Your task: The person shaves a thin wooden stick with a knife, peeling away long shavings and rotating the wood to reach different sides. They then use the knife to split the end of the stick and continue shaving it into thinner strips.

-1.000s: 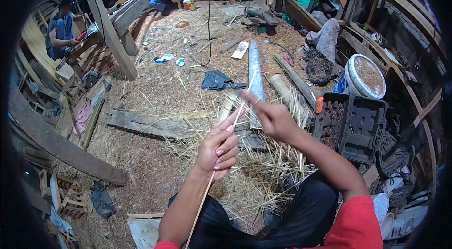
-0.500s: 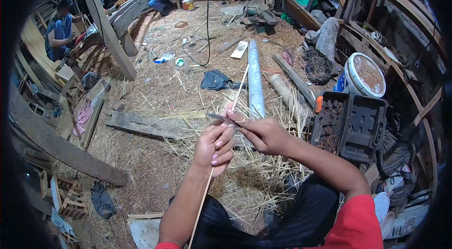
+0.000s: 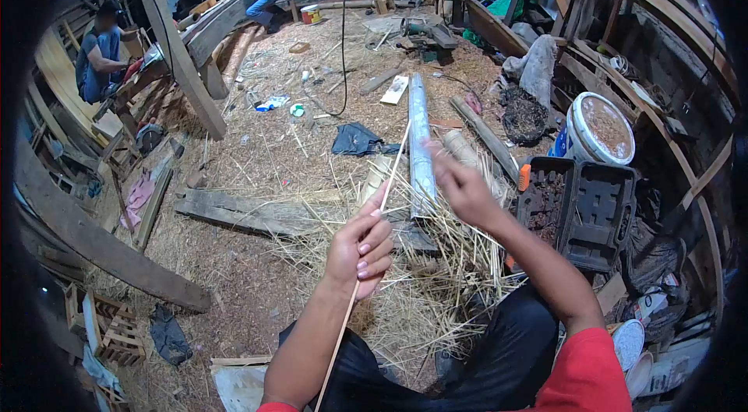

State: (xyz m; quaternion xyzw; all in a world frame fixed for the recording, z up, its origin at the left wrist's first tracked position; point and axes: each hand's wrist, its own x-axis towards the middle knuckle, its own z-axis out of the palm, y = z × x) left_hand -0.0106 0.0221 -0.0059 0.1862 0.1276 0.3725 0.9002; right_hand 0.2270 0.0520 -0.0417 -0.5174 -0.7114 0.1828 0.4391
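Note:
My left hand (image 3: 361, 248) is closed around a long, thin pale strip (image 3: 400, 152) that looks like bamboo or wood. The strip runs from below my forearm up past my fingers, where my extended index finger lies along it. To the right, my right hand (image 3: 471, 190) is curled and smeared by motion, apart from the strip. The knife gripped in it half a second ago is too blurred to make out. Beneath both hands lies a heap of thin shavings (image 3: 421, 295). A long pale pole (image 3: 421, 124) lies on the ground just beyond them.
An open black tool case (image 3: 596, 213) and a white bucket (image 3: 604, 128) stand at right. A wooden plank (image 3: 249, 213) lies ahead on the left. Two other people (image 3: 101, 61) sit at benches farther back. A slanted wooden post (image 3: 179, 46) rises at left.
My right hand has moved away from the strip, to the right and slightly up. The knife blade, seen against the strip before, no longer shows clearly. My left hand keeps hold of the strip.

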